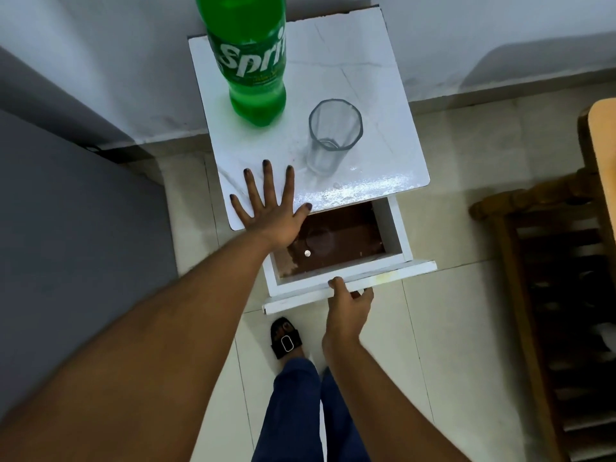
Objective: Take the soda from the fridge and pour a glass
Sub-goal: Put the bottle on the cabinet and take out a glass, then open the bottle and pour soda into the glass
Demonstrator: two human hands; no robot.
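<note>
Two bare hands are seen at a small white side table [383, 95]. The left hand [271, 208] is laid flat on the tabletop's near-left corner, fingers fully spread, nothing grasped. The right hand [348, 303] is curled onto the front panel of the pulled-out drawer [336, 241], thumb over its top edge. A green Sprite bottle [248, 58] is stood upright at the back left, with an empty drinking glass [331, 140] near it to the right. Tiled floor [450, 328] is left open around the table; a wooden rack [550, 295] is placed at the right.
</note>
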